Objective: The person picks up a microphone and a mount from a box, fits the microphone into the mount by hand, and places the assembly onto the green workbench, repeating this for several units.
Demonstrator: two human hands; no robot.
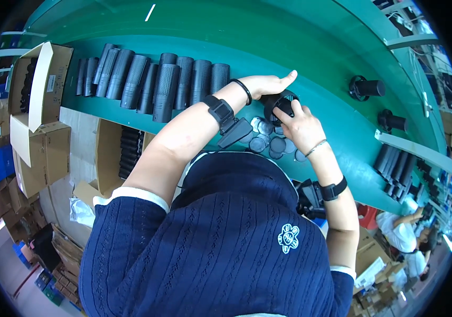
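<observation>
A black round plastic housing (274,102) with a ringed, slotted end is held in front of my body over the green bench. My left hand (269,85) is closed round its far side, thumb sticking out, the other fingers mostly hidden. From the right, my right hand (305,129) grips the ringed end, with fingertips reaching into the opening. Just below the housing, several round discs (278,145), clear and dark, lie loosely together on the bench. Several black perforated tubes (167,90) are grouped to the left of my left hand.
The green bench (337,140) has a raised back wall. Two black flanged cylinders (369,88) lie to the right, with more black tubes (395,168) beyond a pale bar. Cardboard boxes (52,153) stand left; one below the bench holds dark tubes. Other people (403,232) are at far right.
</observation>
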